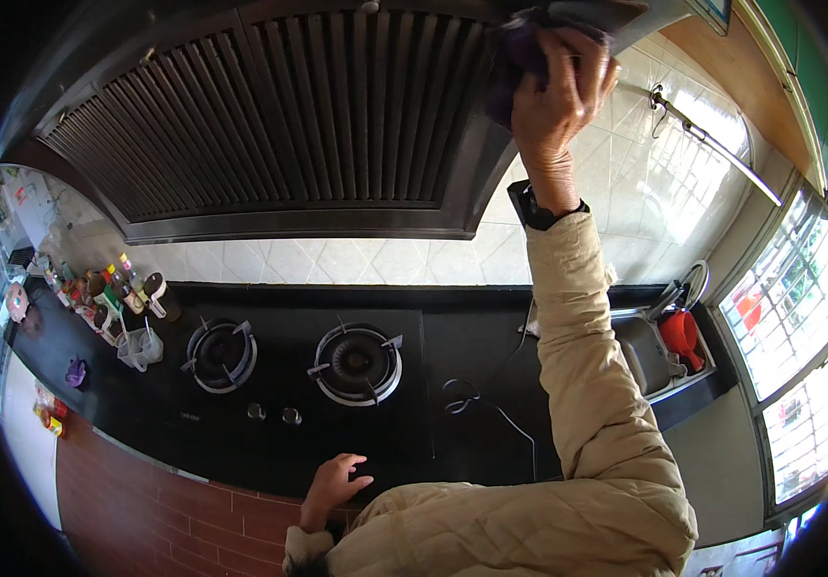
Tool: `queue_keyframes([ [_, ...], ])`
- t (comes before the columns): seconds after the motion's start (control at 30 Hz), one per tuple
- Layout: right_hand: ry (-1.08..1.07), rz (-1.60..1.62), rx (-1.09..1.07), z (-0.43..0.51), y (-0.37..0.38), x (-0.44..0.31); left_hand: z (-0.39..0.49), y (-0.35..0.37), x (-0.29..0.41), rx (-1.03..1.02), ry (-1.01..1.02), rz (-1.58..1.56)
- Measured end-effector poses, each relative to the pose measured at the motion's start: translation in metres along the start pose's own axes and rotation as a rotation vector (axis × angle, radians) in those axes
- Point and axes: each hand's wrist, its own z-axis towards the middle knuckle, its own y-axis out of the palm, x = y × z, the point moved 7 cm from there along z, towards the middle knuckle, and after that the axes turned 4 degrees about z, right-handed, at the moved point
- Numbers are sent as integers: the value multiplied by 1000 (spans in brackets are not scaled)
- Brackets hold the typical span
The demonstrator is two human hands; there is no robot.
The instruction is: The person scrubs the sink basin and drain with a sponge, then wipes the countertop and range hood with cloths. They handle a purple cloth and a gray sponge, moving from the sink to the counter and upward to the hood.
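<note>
My right hand [562, 90] is raised at the top right, pressing a dark purple cloth [518, 54] against the side edge of a dark range hood [468, 166]. A black band circles that wrist, above a beige quilted sleeve. Low in the view, my left hand [338, 479] hovers by the front edge of the black counter, fingers apart and holding nothing. Slatted filters [363, 108] span the hood's underside. Beneath it lies a two-burner gas hob, with a left burner [221, 355] and a right burner [357, 363].
Sauce bottles [125, 285] and a clear seasoning container [141, 348] stand at the left, near a crumpled purple item [76, 371]. A thin cable [515, 425] lies on the counter. The steel sink [641, 353] holds a red dipper [679, 333]. A metal rail [724, 151] crosses the tiled wall.
</note>
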Motion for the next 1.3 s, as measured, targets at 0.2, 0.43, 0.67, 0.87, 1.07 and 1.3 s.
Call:
queue_keyframes([
  [0.2, 11, -252, -255, -51, 26, -3, 4, -4, -11, -61, -45, 3],
  [0.43, 25, -87, -359, -110, 30, 1, 19, -1, -9, -140, -66, 11],
  [0.67, 138, 22, -503, -168, 32, 0, 27, 8, -15, -164, -62, 23],
  [0.87, 206, 86, -576, -211, 32, -3, 17, 13, -9, -113, -71, 30],
  [1.07, 260, 159, -675, -249, 27, -8, 5, 13, 5, -35, -78, 27],
  [1.3, 300, 208, -877, -308, 14, -17, -12, 26, 12, -4, -80, 39],
])
